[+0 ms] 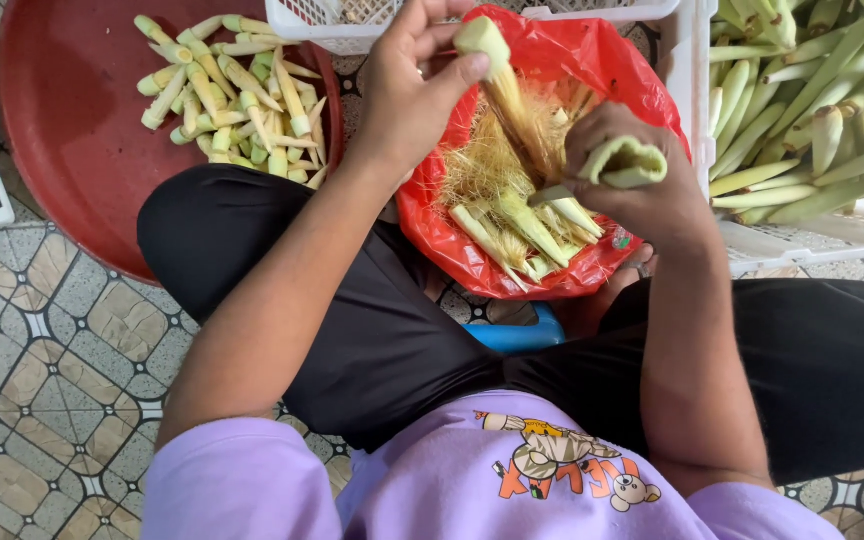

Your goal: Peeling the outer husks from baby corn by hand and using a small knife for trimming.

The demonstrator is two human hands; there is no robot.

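Left hand fingers pinch baby corn ear by base; right hand fingers grip peeled husk, stripping it over red bag.

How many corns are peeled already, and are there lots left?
Done: a small pile of peeled baby corn lies in the red basin. In hand: the left hand holds one ear while the right hand pulls its husk off over the red bag of scraps. Left: many unpeeled ears fill the white crate.
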